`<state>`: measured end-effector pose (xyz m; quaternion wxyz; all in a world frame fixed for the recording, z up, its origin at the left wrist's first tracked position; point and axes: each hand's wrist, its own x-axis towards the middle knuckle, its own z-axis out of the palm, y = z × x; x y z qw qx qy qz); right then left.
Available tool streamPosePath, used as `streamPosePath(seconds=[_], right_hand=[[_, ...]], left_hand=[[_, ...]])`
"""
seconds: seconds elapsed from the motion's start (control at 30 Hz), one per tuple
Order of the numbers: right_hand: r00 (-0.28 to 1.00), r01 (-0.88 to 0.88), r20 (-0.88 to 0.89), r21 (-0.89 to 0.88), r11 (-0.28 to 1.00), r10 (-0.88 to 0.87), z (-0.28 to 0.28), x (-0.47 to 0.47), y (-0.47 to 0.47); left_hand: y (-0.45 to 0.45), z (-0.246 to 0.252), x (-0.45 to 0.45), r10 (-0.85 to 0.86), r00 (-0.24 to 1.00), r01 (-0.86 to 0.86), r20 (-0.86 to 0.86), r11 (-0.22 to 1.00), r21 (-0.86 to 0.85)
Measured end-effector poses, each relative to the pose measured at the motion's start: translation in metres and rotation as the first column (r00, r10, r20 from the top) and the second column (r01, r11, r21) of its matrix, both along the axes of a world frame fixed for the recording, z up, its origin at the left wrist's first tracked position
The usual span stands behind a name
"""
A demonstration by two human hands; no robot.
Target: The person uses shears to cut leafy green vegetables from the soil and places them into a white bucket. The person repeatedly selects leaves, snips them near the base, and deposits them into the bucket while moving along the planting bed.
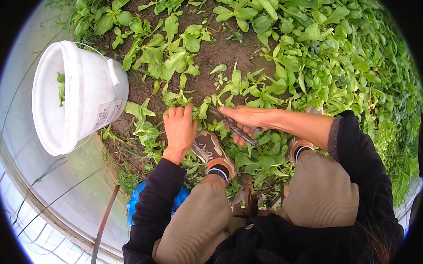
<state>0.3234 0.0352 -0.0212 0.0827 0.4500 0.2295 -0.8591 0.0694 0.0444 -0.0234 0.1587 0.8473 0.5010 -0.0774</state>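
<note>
My right hand (245, 121) grips a pair of dark metal hand shears (246, 136). Their blades point left, close to the soil and among low leaves. Beside the blades, my left hand (179, 129) is curled, back upwards, around a leafy green plant (199, 112); its fingertips are hidden under the hand and leaves. More leafy greens (175, 62) grow in brown soil (214, 50) beyond both hands. Other broad-leaved plants (266, 155) stand below my right hand, between my shoes.
On the left a white plastic bucket (98, 82) lies tilted, its mouth facing left, with a green sprig (61, 88) inside. Clear plastic sheeting (40, 143) runs behind it. A blue plastic bag (134, 199) sits by my left sleeve, near a thin pole (105, 222). Dense greens (357, 67) fill the right.
</note>
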Motion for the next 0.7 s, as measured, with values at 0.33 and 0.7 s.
streamPosePath(seconds=[0.33, 0.7], right_hand=[[0.992, 0.113, 0.044, 0.038, 0.993, -0.114, 0.01, -0.001, 0.001], [0.764, 0.621, -0.129, 0.412, 0.667, -0.632, 0.039, 0.017, 0.005]], left_hand=[[0.002, 0.017, 0.0, 0.257, 0.891, -0.215, 0.374, 0.965, -0.151], [0.01, 0.059, 0.04, 0.981, -0.014, -0.007, 0.191, 0.191, -0.982]])
